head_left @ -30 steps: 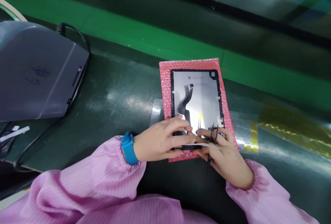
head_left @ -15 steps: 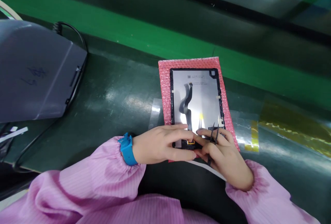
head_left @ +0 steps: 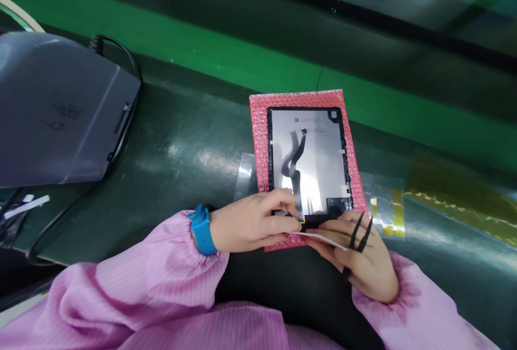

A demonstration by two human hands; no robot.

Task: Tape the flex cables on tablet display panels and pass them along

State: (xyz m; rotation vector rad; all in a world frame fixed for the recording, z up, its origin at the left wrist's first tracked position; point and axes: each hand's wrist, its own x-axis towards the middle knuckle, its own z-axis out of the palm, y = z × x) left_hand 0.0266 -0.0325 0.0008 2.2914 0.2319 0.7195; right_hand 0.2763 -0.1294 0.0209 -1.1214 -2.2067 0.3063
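Observation:
A tablet screen [head_left: 325,161] lies with its silvery back up on a pink bubble-wrap sheet [head_left: 262,151]. From its lower edge a black ribbon cable [head_left: 297,164] rises in a curve over the back. My left hand [head_left: 252,223] is at that lower edge, fingers curled and closed near the cable's base; what they pinch is hidden. Black tweezers [head_left: 364,236] are tucked among the fingers of my right hand [head_left: 369,261], tips pointing up and apart. A thin white strip [head_left: 323,239] runs between both hands, at the right fingers.
On the left stands a large grey casing [head_left: 56,118] with a black cable [head_left: 128,56]. White strips [head_left: 28,207] lie below it. Clear film with yellow tape [head_left: 398,212] lies right of the bubble wrap, and a wide amber film [head_left: 456,199] farther right. A green ledge [head_left: 202,62] runs behind.
My right hand has moved down and right off the screen, the tweezers with it. The white strip now shows higher, by the fingers. My left fingers have curled in, and the cable's upper end shifted right.

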